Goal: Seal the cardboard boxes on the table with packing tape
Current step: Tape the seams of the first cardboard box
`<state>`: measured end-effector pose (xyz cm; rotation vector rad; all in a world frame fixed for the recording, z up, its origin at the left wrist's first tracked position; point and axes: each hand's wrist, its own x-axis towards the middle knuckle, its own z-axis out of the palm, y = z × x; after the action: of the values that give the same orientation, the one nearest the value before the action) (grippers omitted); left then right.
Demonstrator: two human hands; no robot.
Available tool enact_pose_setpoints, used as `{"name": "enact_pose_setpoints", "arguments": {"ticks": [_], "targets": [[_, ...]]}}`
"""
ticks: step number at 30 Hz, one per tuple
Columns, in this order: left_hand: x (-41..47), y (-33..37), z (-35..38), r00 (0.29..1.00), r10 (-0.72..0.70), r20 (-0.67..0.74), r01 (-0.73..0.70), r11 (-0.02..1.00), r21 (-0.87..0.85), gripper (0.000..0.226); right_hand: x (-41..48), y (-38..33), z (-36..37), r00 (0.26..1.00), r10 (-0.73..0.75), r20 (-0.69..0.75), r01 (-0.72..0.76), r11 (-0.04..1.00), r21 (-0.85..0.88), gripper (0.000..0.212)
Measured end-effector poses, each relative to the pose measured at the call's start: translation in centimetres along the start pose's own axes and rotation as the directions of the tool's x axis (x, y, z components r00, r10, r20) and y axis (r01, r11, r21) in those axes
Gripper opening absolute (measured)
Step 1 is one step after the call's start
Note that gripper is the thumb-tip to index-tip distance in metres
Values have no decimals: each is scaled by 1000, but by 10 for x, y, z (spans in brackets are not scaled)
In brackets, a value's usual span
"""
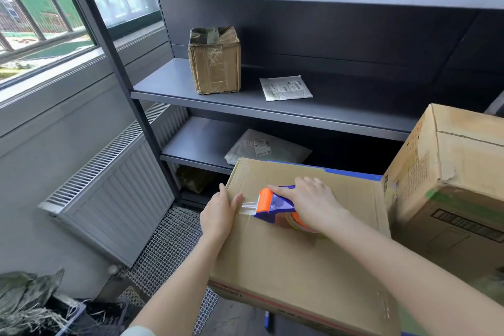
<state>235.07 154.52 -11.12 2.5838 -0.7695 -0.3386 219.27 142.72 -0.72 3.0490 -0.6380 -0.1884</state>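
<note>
1. Head view: the cardboard box [300, 259] lies flat in front of the person. Its far edge meets a blue surface [327, 171], possibly the bench, which is mostly hidden.
2. The right hand [311, 203] has its grip wrapped round the blue-and-orange tape dispenser [272, 206], which rests on the box top near its left edge.
3. A short clear tape strip [248, 204] runs from the dispenser to the left hand [219, 214], whose grip is loose, with straight fingers pressing at the box's left edge.
4. A second box [450, 172] stands tilted just beside it on the right.
5. Behind, a small taped box [215, 63] and a white packet [285, 88] sit on a grey shelf [169, 82].
</note>
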Motion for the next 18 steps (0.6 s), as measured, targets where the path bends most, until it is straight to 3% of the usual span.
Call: {"name": "enact_pose_setpoints", "arguments": {"ticks": [7,13,15,18], "targets": [[-6,0,-3,1000,-9,1,9,999,-42,69,-15,9,4,999,-30,-33,30,999,12,60],[0,5,-2,1000,4,20,-2,998,-68,68,-39,59,2,998,48,37,-48,999,-16,59],[1,11,-3,999,31,42,-31,999,17,67,-43,55,5,999,43,31,-41,998,-47,61],[-3,19,-2,990,140,28,-142,948,286,66,-43,55,9,999,42,9,-41,996,-79,61]]}}
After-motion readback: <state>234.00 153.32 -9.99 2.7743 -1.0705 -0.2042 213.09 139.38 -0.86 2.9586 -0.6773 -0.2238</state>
